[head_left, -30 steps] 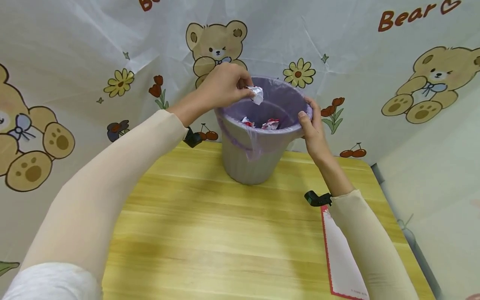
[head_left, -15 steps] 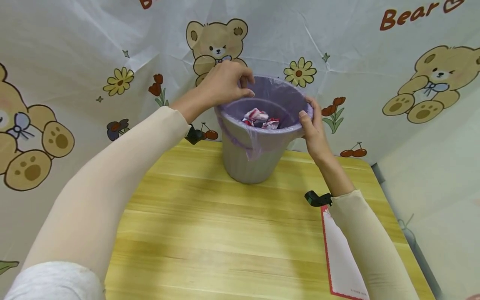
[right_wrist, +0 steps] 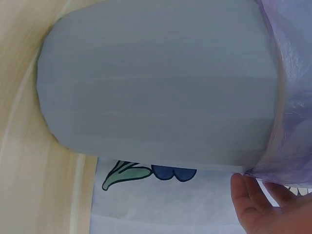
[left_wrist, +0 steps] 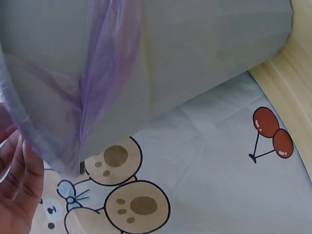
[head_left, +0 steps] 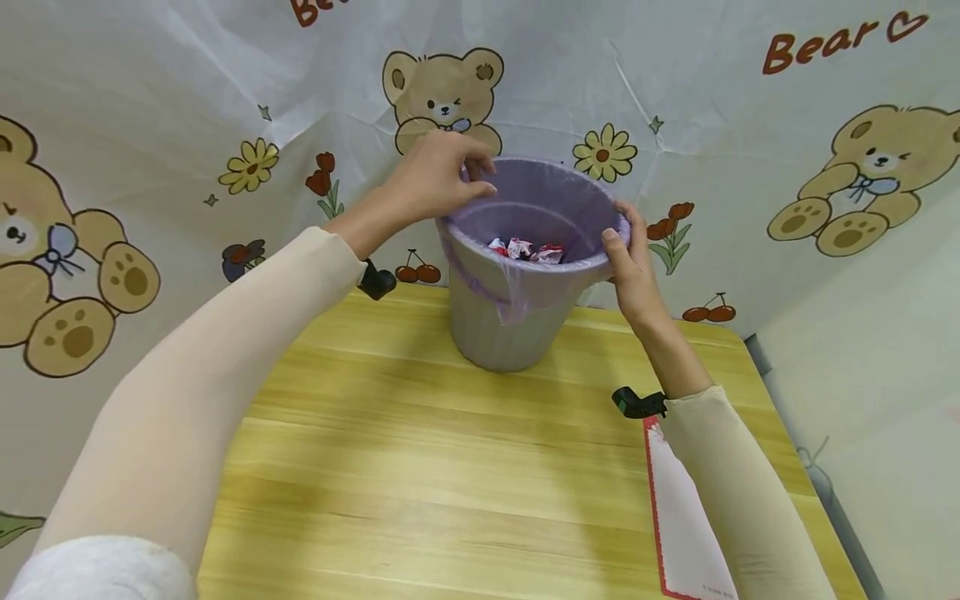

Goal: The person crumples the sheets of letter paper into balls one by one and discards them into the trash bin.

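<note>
A grey trash bin stands upright on the table, lined with a translucent purple bag folded over its rim. Inside lie several crumpled red-and-white paper pieces. My left hand hovers by the bin's left rim, thumb and fingers apart and holding nothing; its fingers also show beside the bag edge in the left wrist view. On the opposite side, my right hand grips the rim, thumb on top and fingers around the outside. Those fingers appear below the bag's edge in the right wrist view.
A red-bordered white sheet lies on the wooden table, partly under the right forearm. Behind the bin hangs a white cloth printed with bears and flowers. The table's right edge runs beyond the sheet.
My left hand has let go of a crumpled paper ball, which fell into the bin among the others. That hand has since drawn slightly left. My right hand still holds the rim.
</note>
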Demonstrator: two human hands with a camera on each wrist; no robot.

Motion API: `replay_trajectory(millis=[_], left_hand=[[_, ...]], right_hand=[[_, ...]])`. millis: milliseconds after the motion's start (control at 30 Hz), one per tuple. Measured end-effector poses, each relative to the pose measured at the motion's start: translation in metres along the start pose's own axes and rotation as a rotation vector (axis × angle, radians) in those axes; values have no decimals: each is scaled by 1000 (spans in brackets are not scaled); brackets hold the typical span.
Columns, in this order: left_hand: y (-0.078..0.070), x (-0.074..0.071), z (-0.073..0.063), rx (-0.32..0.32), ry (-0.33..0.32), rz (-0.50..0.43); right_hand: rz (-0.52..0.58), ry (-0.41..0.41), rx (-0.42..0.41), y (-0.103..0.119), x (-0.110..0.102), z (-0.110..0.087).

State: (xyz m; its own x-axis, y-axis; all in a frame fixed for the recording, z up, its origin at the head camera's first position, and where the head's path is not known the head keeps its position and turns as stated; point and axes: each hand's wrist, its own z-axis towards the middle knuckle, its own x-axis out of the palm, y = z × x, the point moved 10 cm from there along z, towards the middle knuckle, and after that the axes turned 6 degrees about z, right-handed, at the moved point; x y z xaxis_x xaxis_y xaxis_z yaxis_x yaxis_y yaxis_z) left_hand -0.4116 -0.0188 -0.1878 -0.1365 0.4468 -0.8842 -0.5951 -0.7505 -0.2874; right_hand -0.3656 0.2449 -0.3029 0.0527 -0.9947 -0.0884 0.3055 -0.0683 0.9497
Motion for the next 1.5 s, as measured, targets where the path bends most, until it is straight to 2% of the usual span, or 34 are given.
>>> replay_trajectory(millis=[133,267,400,533,733,933,1133,1367,1500], left_hand=[[12,-16,-14,-38,-81,-61],[25,-28,-32,-67,-155,-174],[36,-32,-48,-83,-216,-330],[48,-30,-68,-108,-268,-465],[65,-15,-100,-152,-318,-538],[70,1,-114,-138,-346,-596],[75,17,-129,-141,-362,-606],[75,36,-145,-138,-343,-640],[81,51,-160,-164,-335,-666]], right_hand=[[-26,1,16,-1,3,0],[-47,-6,8,0,3,-1],[-60,5,-13,3,-1,-2],[-76,23,-11,3,-2,-1],[-111,30,0,1,3,0],[-146,20,-7,4,-3,-5],[-160,18,-16,5,-13,-15],[-188,-19,-70,-2,-32,-34],[-158,-13,-103,-10,-42,-45]])
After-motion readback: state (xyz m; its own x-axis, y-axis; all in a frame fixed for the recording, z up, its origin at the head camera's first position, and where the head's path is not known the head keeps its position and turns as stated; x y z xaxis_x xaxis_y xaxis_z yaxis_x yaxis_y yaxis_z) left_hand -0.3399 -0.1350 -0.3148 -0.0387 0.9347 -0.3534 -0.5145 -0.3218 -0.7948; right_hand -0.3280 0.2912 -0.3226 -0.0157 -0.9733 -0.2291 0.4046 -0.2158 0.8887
